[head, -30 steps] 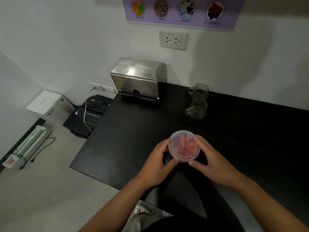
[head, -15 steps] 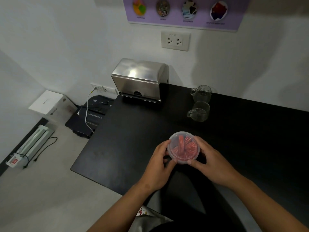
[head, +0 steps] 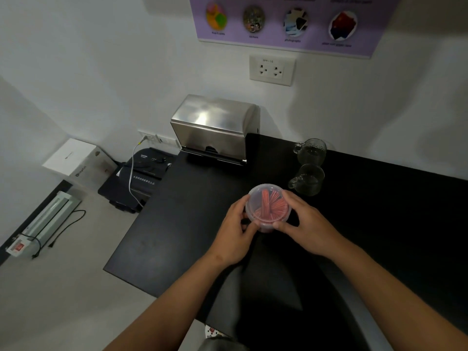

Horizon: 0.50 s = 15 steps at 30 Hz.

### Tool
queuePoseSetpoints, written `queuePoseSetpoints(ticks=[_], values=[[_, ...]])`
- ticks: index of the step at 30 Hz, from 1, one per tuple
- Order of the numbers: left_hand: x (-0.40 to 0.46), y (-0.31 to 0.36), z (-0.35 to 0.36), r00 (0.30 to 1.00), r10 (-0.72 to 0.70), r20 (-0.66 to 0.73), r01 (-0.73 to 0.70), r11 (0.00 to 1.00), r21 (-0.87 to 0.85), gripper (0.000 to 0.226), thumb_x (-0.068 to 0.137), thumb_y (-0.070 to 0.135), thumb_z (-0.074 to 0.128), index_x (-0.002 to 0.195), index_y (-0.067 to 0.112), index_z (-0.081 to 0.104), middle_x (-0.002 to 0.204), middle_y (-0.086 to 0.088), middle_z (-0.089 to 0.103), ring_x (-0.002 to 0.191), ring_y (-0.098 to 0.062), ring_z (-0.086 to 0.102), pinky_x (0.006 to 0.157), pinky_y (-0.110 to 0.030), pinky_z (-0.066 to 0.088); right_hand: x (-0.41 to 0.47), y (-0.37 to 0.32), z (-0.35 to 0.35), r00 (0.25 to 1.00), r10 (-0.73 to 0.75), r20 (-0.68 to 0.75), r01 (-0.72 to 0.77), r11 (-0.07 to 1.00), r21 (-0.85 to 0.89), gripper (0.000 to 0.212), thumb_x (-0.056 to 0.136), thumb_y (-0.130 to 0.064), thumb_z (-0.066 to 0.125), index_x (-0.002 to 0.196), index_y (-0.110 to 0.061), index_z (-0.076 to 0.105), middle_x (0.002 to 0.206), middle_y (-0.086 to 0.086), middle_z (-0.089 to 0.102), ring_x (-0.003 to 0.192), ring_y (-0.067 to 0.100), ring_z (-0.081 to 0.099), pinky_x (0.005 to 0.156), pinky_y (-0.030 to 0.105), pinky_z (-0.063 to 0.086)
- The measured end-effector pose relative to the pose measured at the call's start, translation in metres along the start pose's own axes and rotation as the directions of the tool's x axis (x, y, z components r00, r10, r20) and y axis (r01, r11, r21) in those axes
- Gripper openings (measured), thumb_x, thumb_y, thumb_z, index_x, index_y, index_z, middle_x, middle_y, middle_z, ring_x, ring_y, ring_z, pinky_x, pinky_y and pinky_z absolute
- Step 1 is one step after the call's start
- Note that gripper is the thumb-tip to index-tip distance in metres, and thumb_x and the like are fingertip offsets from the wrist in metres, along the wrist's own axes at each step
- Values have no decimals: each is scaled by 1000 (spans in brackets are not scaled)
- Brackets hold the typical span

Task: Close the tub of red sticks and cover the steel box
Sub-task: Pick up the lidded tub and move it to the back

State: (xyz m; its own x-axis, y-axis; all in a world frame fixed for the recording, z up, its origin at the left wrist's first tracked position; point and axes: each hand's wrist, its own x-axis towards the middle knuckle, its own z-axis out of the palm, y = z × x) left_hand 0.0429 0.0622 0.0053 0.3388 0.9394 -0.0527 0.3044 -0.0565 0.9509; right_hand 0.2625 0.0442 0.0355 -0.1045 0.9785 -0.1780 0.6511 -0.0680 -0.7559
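A round clear plastic tub of red sticks (head: 268, 206) sits on the black table (head: 190, 224) with a clear lid over its top. My left hand (head: 236, 233) wraps the tub's left side, thumb at the lid's front rim. My right hand (head: 307, 225) grips its right side, thumb also on the front rim. The steel box (head: 215, 130) stands at the table's back left corner against the wall, its curved cover down over the top.
Two glass mugs (head: 307, 178) stand behind the tub, to the right of the steel box. On the floor to the left lie a black shredder (head: 141, 176), a white carton (head: 73, 158) and a laminator (head: 45, 221). A wall socket (head: 272, 70) sits above the box.
Both hands stay on the tub; the fingers have shifted slightly round the lid's rim. The view has tilted a little, so everything sits a bit higher in frame.
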Motion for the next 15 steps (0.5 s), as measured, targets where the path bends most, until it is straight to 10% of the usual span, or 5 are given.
queuePoseSetpoints(ticks=[3, 7, 12, 15], values=[[16, 3, -6, 1000, 11, 2, -11, 999, -34, 62, 101, 17, 72, 144, 55, 48, 149, 7, 53, 128, -9, 65, 98, -26, 58, 16, -2, -4, 1000, -20, 18, 20, 1000, -4, 89, 91, -38, 77, 163, -30, 26, 169, -9, 31, 154, 7, 28, 125, 38, 29], [42, -2, -10, 999, -36, 23, 38, 998, -57, 59, 103, 9, 69, 155, 23, 46, 149, -1, 59, 126, -20, 69, 105, -42, 58, 37, -6, -13, 998, -54, 20, 55, 997, -50, 83, 91, -36, 77, 160, -28, 32, 160, -8, 43, 146, 10, 41, 120, 40, 38], [77, 1, -12, 998, -53, 19, 54, 999, -8, 56, 103, 6, 65, 152, 24, 46, 136, 3, 66, 92, -5, 76, 73, -19, 58, 74, -9, -26, 999, -30, 33, 37, 972, -230, 74, 90, -45, 74, 152, -25, 40, 144, -5, 50, 133, 16, 52, 103, 29, 44], [102, 7, -10, 993, -117, 1, 117, 993, 28, 66, 102, 6, 66, 160, 20, 37, 142, -6, 65, 112, -20, 74, 89, -39, 64, 96, -10, -37, 1000, -16, 7, 18, 946, -323, 78, 88, -50, 75, 151, -19, 41, 146, 3, 50, 136, 24, 48, 101, 31, 39]])
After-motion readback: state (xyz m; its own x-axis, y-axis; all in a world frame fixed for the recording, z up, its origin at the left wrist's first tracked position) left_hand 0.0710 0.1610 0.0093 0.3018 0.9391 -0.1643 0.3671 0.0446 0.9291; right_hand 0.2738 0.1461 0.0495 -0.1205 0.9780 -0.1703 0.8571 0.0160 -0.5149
